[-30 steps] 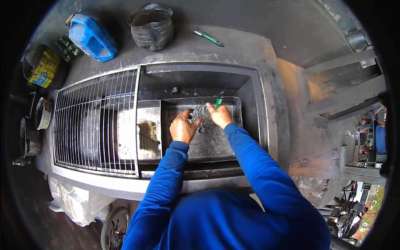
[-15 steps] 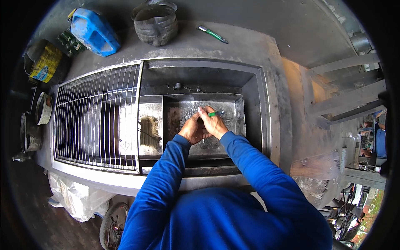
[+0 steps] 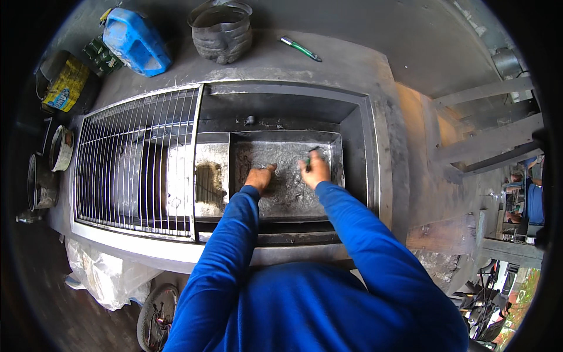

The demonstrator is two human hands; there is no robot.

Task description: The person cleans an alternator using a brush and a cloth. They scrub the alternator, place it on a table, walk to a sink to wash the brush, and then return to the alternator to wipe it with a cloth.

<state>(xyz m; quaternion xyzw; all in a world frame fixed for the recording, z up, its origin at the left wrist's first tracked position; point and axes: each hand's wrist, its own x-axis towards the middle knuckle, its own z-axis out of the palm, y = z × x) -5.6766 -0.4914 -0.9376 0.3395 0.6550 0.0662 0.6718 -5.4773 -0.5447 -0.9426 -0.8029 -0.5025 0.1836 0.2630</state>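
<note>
Worn on the head, the left of two fisheye cameras looks steeply down past blue sleeves (image 3: 230,226) into a shallow metal tray (image 3: 336,158), near, yet wide enough to take in a bicycle wheel (image 3: 157,320) at lower left; straight edges bend toward its rim.

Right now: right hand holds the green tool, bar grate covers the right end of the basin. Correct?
Not quite: the bar grate covers the left end of the basin, as the head view shows. The right hand does hold the green tool.
</note>
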